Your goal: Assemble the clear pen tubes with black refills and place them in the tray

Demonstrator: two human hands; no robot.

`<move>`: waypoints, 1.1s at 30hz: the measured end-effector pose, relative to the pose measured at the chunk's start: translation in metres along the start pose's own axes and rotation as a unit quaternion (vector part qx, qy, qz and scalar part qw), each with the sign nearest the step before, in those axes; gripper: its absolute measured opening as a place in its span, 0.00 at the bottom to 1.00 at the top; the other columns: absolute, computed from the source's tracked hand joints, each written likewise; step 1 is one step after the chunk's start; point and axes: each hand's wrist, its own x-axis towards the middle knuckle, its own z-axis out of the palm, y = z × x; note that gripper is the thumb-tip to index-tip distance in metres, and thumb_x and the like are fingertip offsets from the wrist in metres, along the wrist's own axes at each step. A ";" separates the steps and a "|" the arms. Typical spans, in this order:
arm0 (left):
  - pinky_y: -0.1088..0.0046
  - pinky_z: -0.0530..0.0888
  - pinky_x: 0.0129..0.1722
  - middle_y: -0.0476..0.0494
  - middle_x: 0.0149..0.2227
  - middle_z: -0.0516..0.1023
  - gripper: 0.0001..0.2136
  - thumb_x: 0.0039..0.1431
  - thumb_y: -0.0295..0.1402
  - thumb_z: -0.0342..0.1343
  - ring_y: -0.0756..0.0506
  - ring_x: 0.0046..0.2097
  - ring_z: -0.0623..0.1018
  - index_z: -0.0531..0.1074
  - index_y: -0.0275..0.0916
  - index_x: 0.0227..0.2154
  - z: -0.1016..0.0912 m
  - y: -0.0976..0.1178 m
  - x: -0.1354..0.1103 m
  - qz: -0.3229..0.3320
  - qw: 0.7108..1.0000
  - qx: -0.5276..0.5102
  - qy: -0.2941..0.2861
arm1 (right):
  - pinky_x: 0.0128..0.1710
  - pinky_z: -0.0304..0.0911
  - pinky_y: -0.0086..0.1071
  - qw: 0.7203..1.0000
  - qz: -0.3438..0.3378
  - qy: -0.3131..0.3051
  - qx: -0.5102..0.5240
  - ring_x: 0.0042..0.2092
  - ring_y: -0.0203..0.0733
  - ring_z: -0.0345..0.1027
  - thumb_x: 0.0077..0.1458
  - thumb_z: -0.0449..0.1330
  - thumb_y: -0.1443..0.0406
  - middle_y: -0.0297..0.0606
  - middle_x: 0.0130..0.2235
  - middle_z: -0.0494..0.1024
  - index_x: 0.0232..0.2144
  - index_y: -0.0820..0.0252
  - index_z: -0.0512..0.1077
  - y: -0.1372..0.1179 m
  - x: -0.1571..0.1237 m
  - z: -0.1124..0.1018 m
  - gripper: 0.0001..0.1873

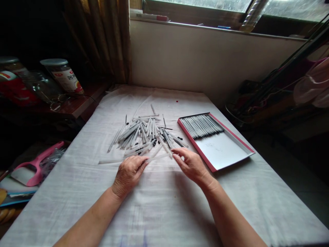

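A loose pile of clear pen barrels and black-tipped refills (144,135) lies on the white cloth of the table (159,206). My left hand (128,173) rests palm down at the near edge of the pile, fingertips pinched on one end of a clear barrel (160,157). My right hand (191,164) touches the other end of that barrel with its fingers curled. To the right lies a flat red-rimmed box (226,152) with a row of assembled pens (204,125) lined up at its far end.
A dark side shelf at the left bears jars (63,75) and a glass vessel. A pink-handled tool (36,164) lies lower left. A curtain and a white wall under a window stand behind the table. Clutter and cables fill the right side.
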 end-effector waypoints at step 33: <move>0.78 0.69 0.22 0.38 0.36 0.83 0.22 0.47 0.47 0.63 0.48 0.29 0.76 0.79 0.36 0.40 -0.015 -0.006 0.011 -0.300 0.886 -0.350 0.040 | 0.23 0.69 0.27 0.857 0.189 0.312 0.365 0.30 0.39 0.76 0.48 0.66 0.54 0.40 0.34 0.82 0.33 0.61 0.74 0.016 -0.003 -0.033 0.16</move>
